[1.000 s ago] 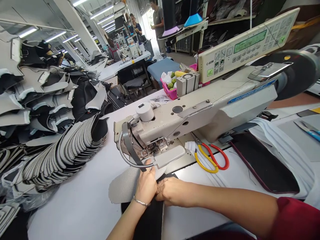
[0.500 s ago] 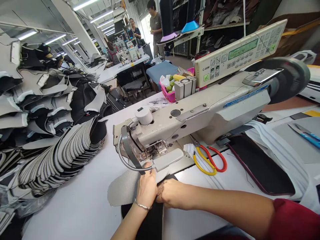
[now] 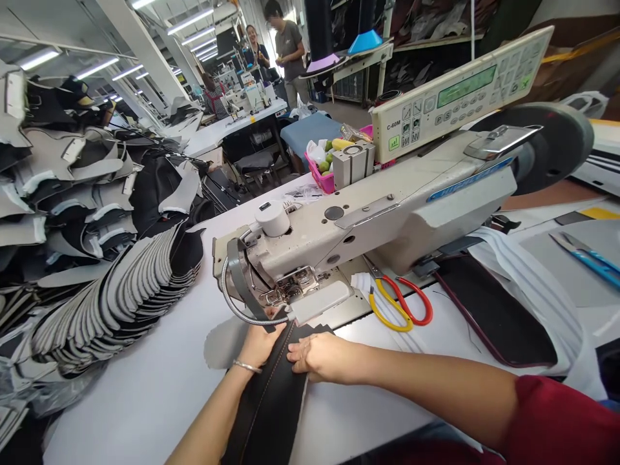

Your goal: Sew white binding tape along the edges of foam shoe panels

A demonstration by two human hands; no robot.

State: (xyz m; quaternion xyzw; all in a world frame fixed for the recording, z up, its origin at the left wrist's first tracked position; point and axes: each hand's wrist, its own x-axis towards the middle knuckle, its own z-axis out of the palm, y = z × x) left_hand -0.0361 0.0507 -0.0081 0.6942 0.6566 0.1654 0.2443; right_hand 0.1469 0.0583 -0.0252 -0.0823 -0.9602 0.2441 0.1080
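Observation:
A black panel point(image 3: 271, 394) with a light stitched seam down it lies under both hands, its far end at the sewing machine's needle area point(image 3: 290, 287). My left hand point(image 3: 259, 345), with a bracelet on the wrist, grips the panel's left edge beside the machine head; its fingertips are partly hidden behind the grey guard. On the seam's right side, my right hand point(image 3: 322, 355) pinches the panel with curled fingers. A grey piece of material point(image 3: 223, 342) sticks out to the left, behind my left wrist.
Red-and-yellow-handled scissors point(image 3: 400, 303) lie right of the needle plate. Stacked grey-and-black pieces point(image 3: 121, 297) stand on the left. A control panel point(image 3: 465, 97) tops the machine. Blue-handled snips point(image 3: 591, 255) lie far right. Two people stand in the background.
My hands have moved apart, the left one shifting left. The black panel now lies spread between them with its stitched seam showing, and less of the grey piece shows. The view has shifted slightly.

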